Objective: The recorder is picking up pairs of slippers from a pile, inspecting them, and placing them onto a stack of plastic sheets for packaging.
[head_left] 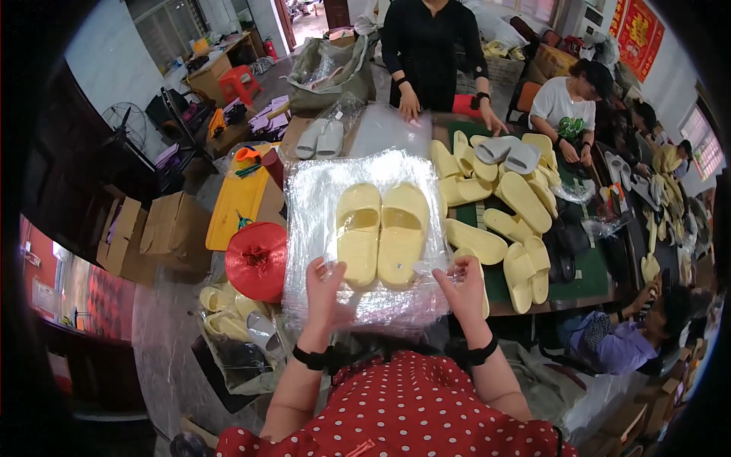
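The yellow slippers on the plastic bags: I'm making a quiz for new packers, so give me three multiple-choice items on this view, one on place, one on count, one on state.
1. Where does the red spool of twine lie relative to the pair of yellow slippers?
A. To their left
B. To their right
C. On top of them

2. How many slippers lie on the stack of clear plastic bags in front of the person?
A. One
B. Two
C. Four

3. What are the left hand and right hand doing?
A. Both lifted clear of the table
B. Both at the near edge of the bags
C. Both holding scissors

Answers: 1 A, the spool sits off the bags' left edge. 2 B, one pair lies side by side. 3 B, the fingers of both rest on the plastic by the slippers' near ends.
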`<state>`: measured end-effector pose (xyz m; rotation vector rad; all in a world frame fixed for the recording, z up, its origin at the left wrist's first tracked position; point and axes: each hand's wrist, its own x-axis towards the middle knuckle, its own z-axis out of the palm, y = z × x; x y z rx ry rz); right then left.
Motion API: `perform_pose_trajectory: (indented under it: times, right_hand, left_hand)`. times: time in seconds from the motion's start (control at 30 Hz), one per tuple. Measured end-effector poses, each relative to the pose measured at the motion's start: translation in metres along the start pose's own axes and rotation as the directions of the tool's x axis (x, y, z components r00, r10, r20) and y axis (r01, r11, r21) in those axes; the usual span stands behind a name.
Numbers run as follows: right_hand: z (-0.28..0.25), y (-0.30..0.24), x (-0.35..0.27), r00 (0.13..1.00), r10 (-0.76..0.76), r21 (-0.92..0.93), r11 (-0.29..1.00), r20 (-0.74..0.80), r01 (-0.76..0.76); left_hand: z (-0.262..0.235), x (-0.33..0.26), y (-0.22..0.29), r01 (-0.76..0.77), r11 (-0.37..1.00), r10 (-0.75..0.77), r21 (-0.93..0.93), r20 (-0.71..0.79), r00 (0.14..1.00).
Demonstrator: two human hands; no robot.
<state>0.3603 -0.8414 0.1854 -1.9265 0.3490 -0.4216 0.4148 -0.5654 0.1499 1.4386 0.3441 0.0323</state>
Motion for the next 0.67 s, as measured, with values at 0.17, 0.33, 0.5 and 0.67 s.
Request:
perform_pose_trajectory:
  times: [0.17, 0.33, 0.5, 0.67]
  right_hand:
    - [0.020, 0.009, -0.005, 0.999, -0.051, 0.099, 0.994, 0.010, 0.050]
    - [0.019, 0.008, -0.009, 1.000, 0.006, 0.119, 0.993, -0.004, -0.005]
    - [0.052, -0.025, -0.036, 0.955, -0.068, 0.148, 0.989, 0.290, 0.025]
    - [0.119, -0.052, -0.082, 0.803, -0.281, 0.132, 0.959, 0.525, 0.250]
  left_hand:
    - [0.021, -0.016, 0.045, 0.428, 0.901, -0.347, -0.071, 0.473, 0.810]
    - [0.026, -0.044, 0.031, 0.420, 0.850, -0.143, -0.317, 0.630, 0.764]
    - [-0.027, -0.078, 0.034, 0.255, 0.834, 0.099, -0.489, 0.588, 0.803]
    - [-0.127, -0.095, 0.031, 0.167, 0.926, -0.022, -0.337, 0.396, 0.918]
